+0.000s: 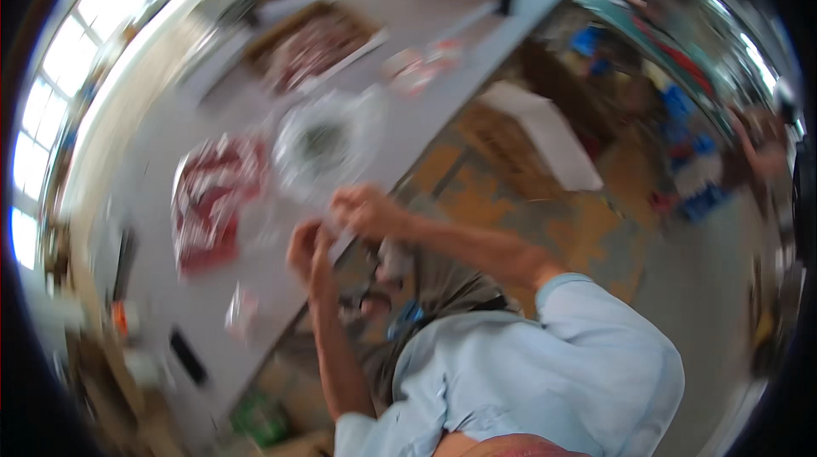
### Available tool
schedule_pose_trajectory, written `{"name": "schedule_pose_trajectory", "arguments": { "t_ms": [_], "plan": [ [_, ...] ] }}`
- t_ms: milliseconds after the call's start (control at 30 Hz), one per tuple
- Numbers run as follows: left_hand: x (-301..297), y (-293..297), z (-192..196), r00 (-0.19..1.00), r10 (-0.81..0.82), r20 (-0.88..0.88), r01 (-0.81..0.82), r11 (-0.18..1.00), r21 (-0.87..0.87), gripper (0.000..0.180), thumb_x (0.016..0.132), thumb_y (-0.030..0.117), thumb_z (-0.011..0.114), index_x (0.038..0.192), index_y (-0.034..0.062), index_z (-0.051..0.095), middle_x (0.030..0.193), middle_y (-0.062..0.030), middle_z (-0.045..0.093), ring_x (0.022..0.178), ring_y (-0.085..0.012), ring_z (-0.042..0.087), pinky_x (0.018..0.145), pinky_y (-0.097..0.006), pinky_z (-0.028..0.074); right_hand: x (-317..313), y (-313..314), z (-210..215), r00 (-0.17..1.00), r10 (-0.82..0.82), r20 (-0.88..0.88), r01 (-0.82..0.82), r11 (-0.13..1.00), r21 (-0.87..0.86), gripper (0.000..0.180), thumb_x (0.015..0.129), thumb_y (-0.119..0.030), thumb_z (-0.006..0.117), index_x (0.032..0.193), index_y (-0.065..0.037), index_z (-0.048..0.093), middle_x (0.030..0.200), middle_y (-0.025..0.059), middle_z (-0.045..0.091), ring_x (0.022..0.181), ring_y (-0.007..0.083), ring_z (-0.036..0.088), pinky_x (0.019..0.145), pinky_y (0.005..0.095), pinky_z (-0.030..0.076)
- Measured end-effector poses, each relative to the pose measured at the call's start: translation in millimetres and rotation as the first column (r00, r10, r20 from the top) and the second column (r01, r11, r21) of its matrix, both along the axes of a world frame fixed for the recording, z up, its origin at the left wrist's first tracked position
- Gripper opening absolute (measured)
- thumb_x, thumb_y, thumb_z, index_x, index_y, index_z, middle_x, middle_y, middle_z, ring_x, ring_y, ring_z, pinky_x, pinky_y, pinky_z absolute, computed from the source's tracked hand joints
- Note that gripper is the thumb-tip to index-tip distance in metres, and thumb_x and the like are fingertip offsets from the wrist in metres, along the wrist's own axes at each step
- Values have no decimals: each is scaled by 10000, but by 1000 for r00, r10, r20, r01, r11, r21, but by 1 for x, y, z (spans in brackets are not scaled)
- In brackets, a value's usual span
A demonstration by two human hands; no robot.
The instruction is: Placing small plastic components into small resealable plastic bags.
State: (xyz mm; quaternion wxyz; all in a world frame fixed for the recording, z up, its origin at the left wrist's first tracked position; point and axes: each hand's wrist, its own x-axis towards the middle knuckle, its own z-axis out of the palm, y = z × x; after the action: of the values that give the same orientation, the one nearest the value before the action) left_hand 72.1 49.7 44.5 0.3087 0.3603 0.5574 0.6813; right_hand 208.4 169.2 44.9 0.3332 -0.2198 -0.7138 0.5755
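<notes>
The view is blurred and tilted, so fine detail is lost. Both hands meet at the near edge of a long grey table. The left hand is curled, its fingers bent around the edge of a clear plastic bag; it looks closed on the film, though the blur hides the exact grip. The right hand sits just beside it, a little higher, fingers also bent and pinching the same bag at its lower rim. The bag lies on the table just beyond the hands, crumpled and see-through, with something dark and greenish inside it that I cannot make out. To the left of the bag lies a pile of red-and-white packets, close to it and near the left hand. Farther along the table stands a shallow brown tray filled with more red-and-white pieces, and a smaller cluster of them lies near the table's right edge. A small packet rests on the table below the left forearm, and a dark flat thing lies nearer the table's end. Beside the table, on the floor, stands an open cardboard box. Both sleeves are light blue and rolled above the elbow.
</notes>
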Motion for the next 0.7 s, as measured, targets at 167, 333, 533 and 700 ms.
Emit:
{"name": "schedule_pose_trajectory", "arguments": {
  "t_ms": [167,333,533,700],
  "plan": [
    [-2,4,9,1000,-23,21,23,1000,18,147,959,50,726,1089,-12,695,969,-66,730,901,-115,689,820,-262,552,-3,0,27,996,86,-17,-86,928,-363,145,1025,-125,619,1013,-1,693,841,42,699,688,85,651,608,252,565],
    [-9,-10,4,992,-32,119,33,999,-9,188,962,27,725,1134,-32,678,1013,-87,742,940,-126,706,847,-277,579,-12,-7,25,989,150,-12,-142,905,-402,192,1024,-169,678,1022,21,707,865,61,730,692,93,672,612,248,588],
    [-10,-11,4,994,-95,61,100,991,-89,232,929,7,762,1140,-37,674,1033,-103,752,920,-128,719,843,-275,604,-14,-11,25,990,77,118,-37,950,-310,172,1004,-149,698,1046,17,711,865,53,726,732,88,679,624,241,591],
    [-14,-13,-7,988,-91,128,103,991,-85,230,929,23,766,1138,-35,687,1001,-90,758,887,-123,723,816,-274,613,-12,-13,21,987,129,94,-94,945,-313,152,1004,-123,680,1040,22,708,878,47,731,758,88,680,655,238,583]
  ]
}}
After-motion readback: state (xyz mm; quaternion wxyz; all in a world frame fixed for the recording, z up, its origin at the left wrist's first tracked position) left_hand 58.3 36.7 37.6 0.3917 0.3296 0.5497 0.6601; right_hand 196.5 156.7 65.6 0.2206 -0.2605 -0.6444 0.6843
